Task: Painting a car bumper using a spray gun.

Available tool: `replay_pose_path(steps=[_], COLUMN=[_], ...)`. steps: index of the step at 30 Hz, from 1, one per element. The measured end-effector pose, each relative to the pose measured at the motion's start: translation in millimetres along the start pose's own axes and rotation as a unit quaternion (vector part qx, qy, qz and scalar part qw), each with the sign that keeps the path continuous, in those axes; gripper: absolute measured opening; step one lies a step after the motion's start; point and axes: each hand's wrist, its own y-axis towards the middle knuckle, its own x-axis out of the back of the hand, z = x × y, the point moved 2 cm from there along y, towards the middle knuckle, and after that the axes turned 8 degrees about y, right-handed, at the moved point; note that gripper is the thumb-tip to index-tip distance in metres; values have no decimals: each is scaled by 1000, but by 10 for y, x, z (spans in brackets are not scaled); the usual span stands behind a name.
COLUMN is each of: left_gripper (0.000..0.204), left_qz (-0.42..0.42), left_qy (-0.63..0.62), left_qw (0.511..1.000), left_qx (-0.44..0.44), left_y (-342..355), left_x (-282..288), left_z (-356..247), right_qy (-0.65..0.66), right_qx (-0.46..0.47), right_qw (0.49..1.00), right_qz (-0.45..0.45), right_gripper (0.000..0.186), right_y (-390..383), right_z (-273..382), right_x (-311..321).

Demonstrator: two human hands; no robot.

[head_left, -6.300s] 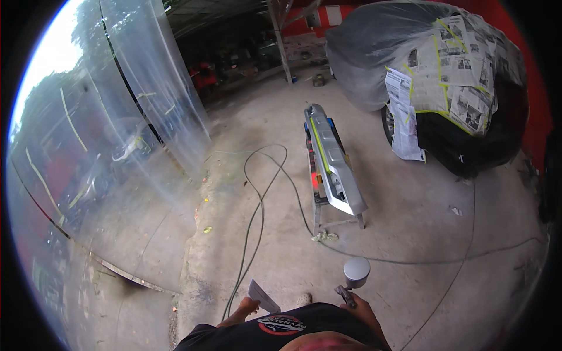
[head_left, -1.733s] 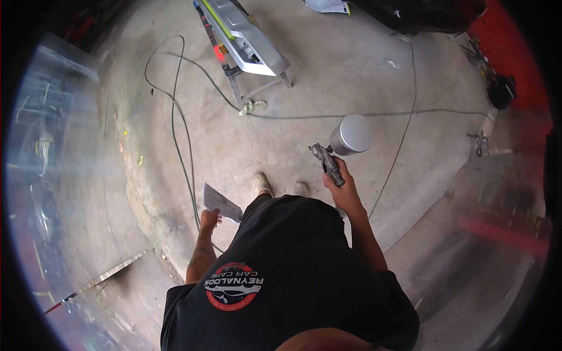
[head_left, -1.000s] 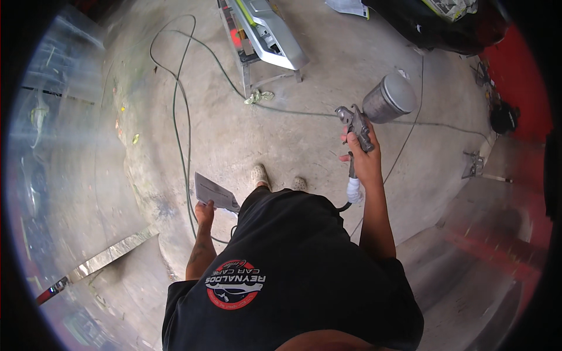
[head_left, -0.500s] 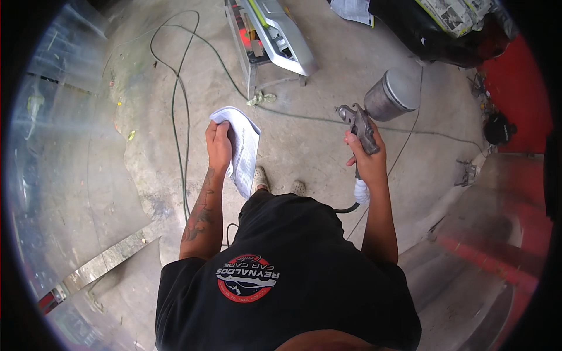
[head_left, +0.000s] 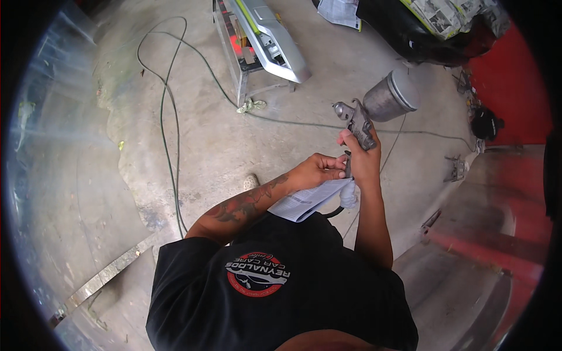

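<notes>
A metal spray gun (head_left: 360,126) with a round grey cup (head_left: 383,99) on top is gripped in my right hand (head_left: 363,158). Its hose, wrapped in white material (head_left: 349,193) near the handle, curves down behind my shirt. My left hand (head_left: 322,169) has closed fingers at the bottom of the gun's handle, touching the fitting there, and a folded printed paper (head_left: 301,202) hangs from beneath that hand. How the fingers share their hold between paper and fitting is partly hidden.
Ahead, a silver bumper (head_left: 272,41) rests on a metal stand (head_left: 240,82). A vehicle covered in black sheeting (head_left: 398,41) and newspaper (head_left: 439,17) stands upper right, near a red wall (head_left: 515,88). Green hose (head_left: 170,88) loops over the concrete floor (head_left: 193,128). Clear plastic sheeting (head_left: 41,175) lines the left.
My left hand has moved right, with the paper, to the spray gun's lower handle. The paper now lies flatter, under that hand. My right hand keeps holding the gun in about the same place.
</notes>
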Motion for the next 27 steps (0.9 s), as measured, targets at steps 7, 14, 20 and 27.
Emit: replay_pose_path(steps=[7,14,20,27], left_gripper=[19,18,16,17], left_qz=[-3,14,17,18], left_qy=[27,14,36,25], left_qw=[1000,999,999,999], left_qx=[8,27,21,15], left_y=[-38,-61,-34,-16], left_x=[112,140,144,140], left_z=[-50,-13,-5,28], right_qy=[28,15,-4,-31], right_qx=[-2,21,32,21], right_qw=[1000,1000,999,999], right_qz=[-9,3,-5,-14], right_gripper=[30,30,28,30], right_y=[12,70,88,115], right_z=[32,14,26,17], right_x=[-141,-228,-256,-242])
